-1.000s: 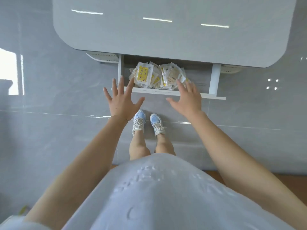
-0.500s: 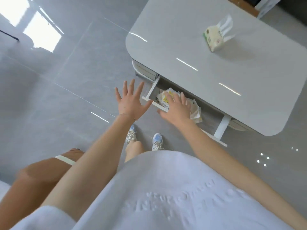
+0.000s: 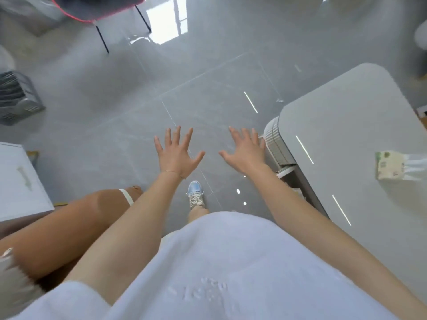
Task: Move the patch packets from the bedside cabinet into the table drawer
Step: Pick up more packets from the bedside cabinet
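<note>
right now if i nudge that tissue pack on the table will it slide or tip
The tissue pack looks small and soft-sided, so probably light. It lies flat on the glossy table, so it would likely slide rather than tip. The loose tissue at its right end would probably flop.

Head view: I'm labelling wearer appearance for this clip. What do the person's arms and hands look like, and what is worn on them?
Both forearms are bare. The left hand has a thin, fine chain bracelet at the wrist; the right hand shows no jewellery. A short white sleeve covers the left upper arm, part of a white top with raised lettering. No gloves or watch are visible.
</note>
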The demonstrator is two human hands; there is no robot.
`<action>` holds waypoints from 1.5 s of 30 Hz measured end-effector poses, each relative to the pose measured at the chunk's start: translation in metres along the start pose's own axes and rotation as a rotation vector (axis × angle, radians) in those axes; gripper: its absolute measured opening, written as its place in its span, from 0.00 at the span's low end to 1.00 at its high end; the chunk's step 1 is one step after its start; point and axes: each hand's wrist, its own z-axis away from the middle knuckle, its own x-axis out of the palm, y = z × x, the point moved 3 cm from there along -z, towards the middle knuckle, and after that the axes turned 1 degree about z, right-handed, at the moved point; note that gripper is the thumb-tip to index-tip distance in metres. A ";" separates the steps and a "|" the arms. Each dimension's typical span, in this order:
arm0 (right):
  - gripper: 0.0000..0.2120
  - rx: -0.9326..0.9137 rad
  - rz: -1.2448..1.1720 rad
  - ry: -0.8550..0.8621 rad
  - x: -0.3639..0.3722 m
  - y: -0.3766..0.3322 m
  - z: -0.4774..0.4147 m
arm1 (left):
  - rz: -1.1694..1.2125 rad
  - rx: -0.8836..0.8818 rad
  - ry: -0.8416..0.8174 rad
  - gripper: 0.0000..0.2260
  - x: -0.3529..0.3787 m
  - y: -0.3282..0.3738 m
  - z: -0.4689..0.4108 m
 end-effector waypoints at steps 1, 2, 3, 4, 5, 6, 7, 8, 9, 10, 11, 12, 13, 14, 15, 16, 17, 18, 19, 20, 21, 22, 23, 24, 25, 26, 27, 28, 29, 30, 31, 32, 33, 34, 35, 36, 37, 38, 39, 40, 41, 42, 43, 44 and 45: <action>0.37 -0.019 0.002 -0.004 -0.003 -0.020 -0.013 | -0.002 -0.027 0.009 0.33 -0.004 -0.018 -0.008; 0.37 -0.045 0.010 -0.003 -0.007 -0.039 -0.024 | 0.013 -0.064 0.017 0.33 -0.008 -0.035 -0.016; 0.36 -0.072 0.024 -0.002 -0.010 -0.055 -0.033 | 0.047 -0.110 0.023 0.33 -0.011 -0.051 -0.024; 0.36 -0.098 0.039 -0.007 -0.012 -0.070 -0.041 | 0.078 -0.151 0.030 0.33 -0.015 -0.065 -0.029; 0.36 -0.123 0.051 -0.015 -0.015 -0.085 -0.050 | 0.094 -0.185 0.035 0.33 -0.020 -0.078 -0.034; 0.36 -0.144 0.063 -0.030 -0.017 -0.100 -0.058 | 0.106 -0.220 0.034 0.33 -0.025 -0.090 -0.038; 0.36 -0.164 0.077 -0.044 -0.020 -0.113 -0.067 | 0.122 -0.255 0.028 0.33 -0.029 -0.101 -0.043; 0.36 -0.182 0.091 -0.055 -0.023 -0.126 -0.075 | 0.140 -0.290 0.018 0.33 -0.032 -0.110 -0.048; 0.36 -0.198 0.105 -0.065 -0.026 -0.138 -0.084 | 0.159 -0.328 0.011 0.33 -0.035 -0.119 -0.054; 0.36 -0.215 0.121 -0.076 -0.029 -0.149 -0.094 | 0.178 -0.362 0.010 0.33 -0.037 -0.127 -0.060; 0.36 -0.237 0.140 -0.087 -0.031 -0.161 -0.104 | 0.196 -0.392 0.012 0.33 -0.039 -0.134 -0.066; 0.36 -0.262 0.158 -0.098 -0.034 -0.173 -0.114 | 0.211 -0.419 0.018 0.33 -0.042 -0.141 -0.073; 0.36 -0.289 0.171 -0.108 -0.036 -0.186 -0.124 | 0.221 -0.442 0.024 0.33 -0.045 -0.149 -0.080; 0.36 -0.315 0.182 -0.118 -0.039 -0.199 -0.135 | 0.229 -0.468 0.032 0.33 -0.049 -0.158 -0.088; 0.36 -0.340 0.196 -0.127 -0.043 -0.213 -0.146 | 0.245 -0.500 0.041 0.33 -0.053 -0.168 -0.096; 0.35 -0.367 0.216 -0.131 -0.047 -0.227 -0.158 | 0.270 -0.535 0.053 0.33 -0.058 -0.177 -0.104; 0.35 -0.398 0.241 -0.131 -0.051 -0.241 -0.169 | 0.297 -0.571 0.064 0.33 -0.062 -0.186 -0.112; 0.35 -0.432 0.269 -0.131 -0.056 -0.257 -0.179 | 0.321 -0.606 0.073 0.33 -0.066 -0.195 -0.119; 0.35 -0.466 0.296 -0.136 -0.060 -0.272 -0.188 | 0.340 -0.640 0.078 0.32 -0.070 -0.204 -0.125; 0.35 -0.501 0.322 -0.143 -0.065 -0.287 -0.197 | 0.363 -0.671 0.081 0.32 -0.075 -0.213 -0.130; 0.35 -0.538 0.342 -0.149 -0.070 -0.302 -0.204 | 0.390 -0.701 0.086 0.32 -0.080 -0.222 -0.134; 0.35 -0.577 0.361 -0.154 -0.074 -0.317 -0.210 | 0.417 -0.735 0.099 0.32 -0.086 -0.231 -0.136; 0.35 -0.617 0.382 -0.160 -0.077 -0.331 -0.215 | 0.442 -0.772 0.119 0.32 -0.091 -0.240 -0.137; 0.35 -0.655 0.407 -0.168 -0.080 -0.346 -0.220 | 0.465 -0.816 0.140 0.32 -0.095 -0.250 -0.137; 0.34 -0.685 0.432 -0.178 -0.081 -0.361 -0.226 | 0.491 -0.861 0.159 0.32 -0.099 -0.260 -0.136; 0.34 -0.710 0.454 -0.182 -0.083 -0.375 -0.230 | 0.521 -0.908 0.177 0.32 -0.101 -0.269 -0.134; 0.34 -0.735 0.473 -0.183 -0.084 -0.391 -0.234 | 0.557 -0.956 0.192 0.32 -0.102 -0.279 -0.131; 0.34 -0.765 0.491 -0.182 -0.084 -0.407 -0.235 | 0.607 -1.010 0.203 0.32 -0.103 -0.288 -0.128; 0.35 -0.802 0.514 -0.184 -0.083 -0.425 -0.234 | 0.667 -1.065 0.210 0.32 -0.103 -0.297 -0.124; 0.34 -0.847 0.541 -0.188 -0.081 -0.445 -0.232 | 0.714 -1.116 0.219 0.32 -0.103 -0.308 -0.120; 0.34 -0.896 0.573 -0.194 -0.077 -0.465 -0.230 | 0.731 -1.156 0.226 0.32 -0.101 -0.319 -0.116; 0.35 -0.944 0.606 -0.201 -0.073 -0.485 -0.228 | 0.720 -1.180 0.227 0.32 -0.100 -0.331 -0.112; 0.35 -0.986 0.637 -0.206 -0.068 -0.505 -0.226 | 0.703 -1.197 0.224 0.32 -0.099 -0.344 -0.108; 0.35 -1.026 0.665 -0.208 -0.063 -0.526 -0.224 | 0.693 -1.213 0.224 0.32 -0.098 -0.357 -0.104; 0.35 -1.060 0.688 -0.209 -0.058 -0.545 -0.224 | 0.697 -1.234 0.226 0.32 -0.096 -0.371 -0.100; 0.35 -1.086 0.706 -0.211 -0.053 -0.565 -0.223 | 0.715 -1.261 0.226 0.32 -0.095 -0.386 -0.097; 0.35 -1.110 0.723 -0.211 -0.048 -0.584 -0.223 | 0.734 -1.289 0.223 0.32 -0.093 -0.401 -0.093; 0.35 -1.131 0.739 -0.207 -0.043 -0.603 -0.223 | 0.752 -1.314 0.223 0.32 -0.092 -0.416 -0.091; 0.35 -1.146 0.754 -0.204 -0.038 -0.623 -0.224 | 0.772 -1.339 0.225 0.33 -0.091 -0.432 -0.088; 0.35 -1.152 0.766 -0.207 -0.034 -0.641 -0.225 | 0.794 -1.359 0.228 0.33 -0.091 -0.448 -0.085; 0.35 -1.150 0.779 -0.210 -0.031 -0.658 -0.226 | 0.815 -1.375 0.231 0.33 -0.092 -0.463 -0.083; 0.35 -1.148 0.794 -0.210 -0.027 -0.676 -0.227 | 0.830 -1.392 0.237 0.33 -0.093 -0.479 -0.080; 0.35 -1.145 0.812 -0.213 -0.024 -0.693 -0.228 | 0.846 -1.408 0.244 0.33 -0.095 -0.494 -0.077; 0.35 -1.140 0.830 -0.218 -0.022 -0.707 -0.229 | 0.859 -1.421 0.245 0.32 -0.098 -0.506 -0.074; 0.35 -1.141 0.844 -0.222 -0.019 -0.725 -0.229 | 0.863 -1.432 0.245 0.32 -0.101 -0.521 -0.071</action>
